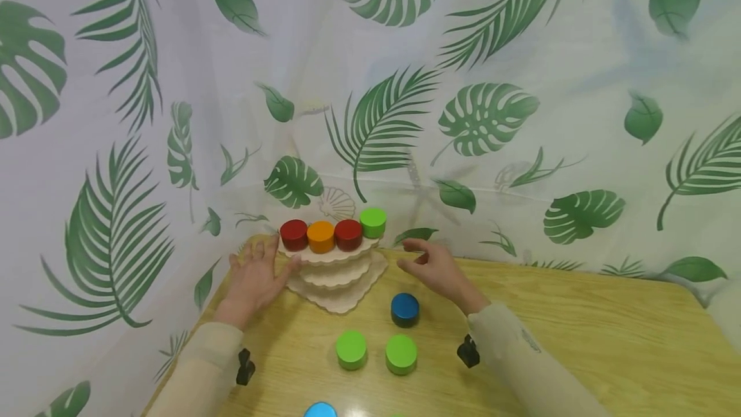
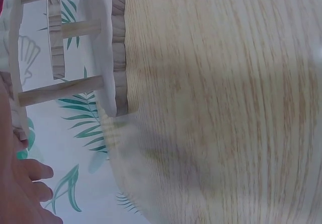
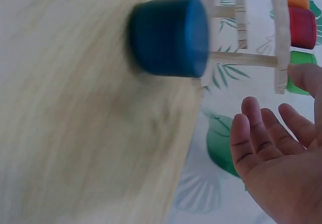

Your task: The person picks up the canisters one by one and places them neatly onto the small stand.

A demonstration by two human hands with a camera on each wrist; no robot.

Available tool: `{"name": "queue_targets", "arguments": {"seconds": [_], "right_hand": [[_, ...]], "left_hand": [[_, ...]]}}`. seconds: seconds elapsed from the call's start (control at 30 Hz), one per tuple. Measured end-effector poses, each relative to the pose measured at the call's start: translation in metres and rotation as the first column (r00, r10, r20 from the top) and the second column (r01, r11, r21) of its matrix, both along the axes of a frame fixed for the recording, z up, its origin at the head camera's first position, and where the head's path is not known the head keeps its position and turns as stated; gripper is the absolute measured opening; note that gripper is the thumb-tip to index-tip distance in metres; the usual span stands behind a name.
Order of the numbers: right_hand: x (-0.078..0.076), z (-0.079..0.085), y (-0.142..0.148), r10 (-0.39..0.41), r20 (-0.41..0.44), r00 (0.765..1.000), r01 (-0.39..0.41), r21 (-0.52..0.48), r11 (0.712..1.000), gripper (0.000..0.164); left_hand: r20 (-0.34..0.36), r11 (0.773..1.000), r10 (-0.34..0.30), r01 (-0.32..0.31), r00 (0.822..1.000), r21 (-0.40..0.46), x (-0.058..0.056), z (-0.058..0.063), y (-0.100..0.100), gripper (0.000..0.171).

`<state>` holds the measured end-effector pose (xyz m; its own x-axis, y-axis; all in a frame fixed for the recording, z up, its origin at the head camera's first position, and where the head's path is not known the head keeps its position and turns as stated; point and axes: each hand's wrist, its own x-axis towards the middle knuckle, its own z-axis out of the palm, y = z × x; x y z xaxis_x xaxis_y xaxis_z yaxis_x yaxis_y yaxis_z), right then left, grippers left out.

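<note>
A pale wooden tiered stand (image 1: 336, 275) with scalloped edges stands against the back wall. Along its top tier sit a red cylinder (image 1: 294, 235), an orange cylinder (image 1: 321, 237), another red cylinder (image 1: 348, 235) and a light green cylinder (image 1: 373, 222) at the right end. My left hand (image 1: 255, 278) lies spread at the stand's left side, its thumb against the top tier's edge. To the right of the stand, my right hand (image 1: 434, 269) hovers with loosely bent fingers, holding nothing. In the right wrist view its thumb (image 3: 304, 78) overlaps the green cylinder (image 3: 302, 65); contact is unclear.
A dark blue cylinder (image 1: 404, 309) stands on the wooden table (image 1: 579, 333) in front of the right hand. Closer to me are two light green cylinders (image 1: 351, 349) and, cut off by the frame, a bright blue one (image 1: 320, 410). Leaf-printed cloth (image 1: 579, 147) hangs behind and left.
</note>
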<state>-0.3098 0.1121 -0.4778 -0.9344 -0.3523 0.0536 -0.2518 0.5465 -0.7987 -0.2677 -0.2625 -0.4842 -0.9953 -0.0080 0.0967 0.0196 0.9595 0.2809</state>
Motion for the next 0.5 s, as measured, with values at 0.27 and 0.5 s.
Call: {"name": "queue_targets", "arguments": {"seconds": [0.27, 0.5], "right_hand": [[0.008, -0.02, 0.012, 0.06, 0.021, 0.998, -0.062, 0.114, 0.992, 0.052], [0.014, -0.03, 0.018, 0.194, 0.055, 0.98, -0.2, 0.152, 0.968, 0.055]], "left_hand": [[-0.021, 0.999, -0.021, 0.02, 1.0, -0.045, 0.002, 0.002, -0.003, 0.085], [-0.028, 0.997, -0.017, 0.015, 0.999, -0.072, 0.002, 0.003, -0.002, 0.079]]}}
